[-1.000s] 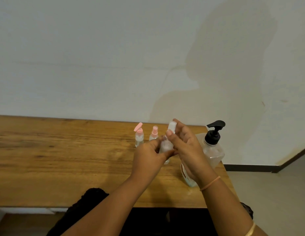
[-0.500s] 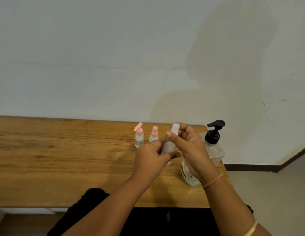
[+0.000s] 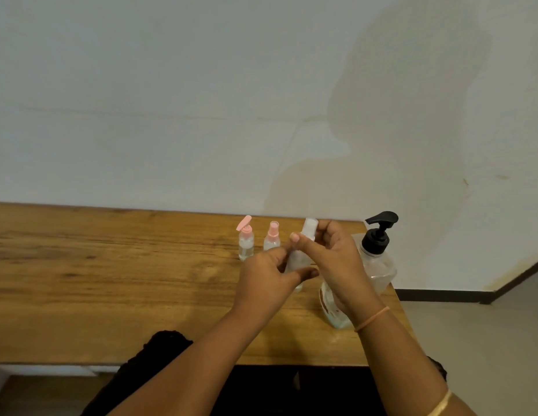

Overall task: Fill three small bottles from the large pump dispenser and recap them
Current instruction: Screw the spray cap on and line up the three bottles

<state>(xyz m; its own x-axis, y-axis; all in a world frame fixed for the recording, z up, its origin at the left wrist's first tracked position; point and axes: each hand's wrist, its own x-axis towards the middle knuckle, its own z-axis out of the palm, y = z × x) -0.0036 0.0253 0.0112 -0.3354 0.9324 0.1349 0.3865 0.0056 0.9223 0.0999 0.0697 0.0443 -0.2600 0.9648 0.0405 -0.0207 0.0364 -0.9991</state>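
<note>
A small frosted bottle (image 3: 297, 261) is held upright above the wooden table (image 3: 111, 280). My left hand (image 3: 269, 280) grips its body. My right hand (image 3: 333, 259) pinches its white cap (image 3: 309, 228) at the top. Two more small clear bottles stand behind on the table: one with a flipped-open pink lid (image 3: 245, 240) and one with a pink spray top (image 3: 272, 237). The large clear pump dispenser (image 3: 377, 259) with a black pump head stands at the right, partly hidden by my right wrist.
The table ends just right of the dispenser, with floor (image 3: 487, 340) beyond. A white wall (image 3: 201, 100) rises directly behind the table. Dark clothing (image 3: 159, 349) shows under the near edge.
My right hand's fingers have shifted around the white cap, and the bottle has risen slightly and tilted a little. The other bottles and the dispenser have stayed put.
</note>
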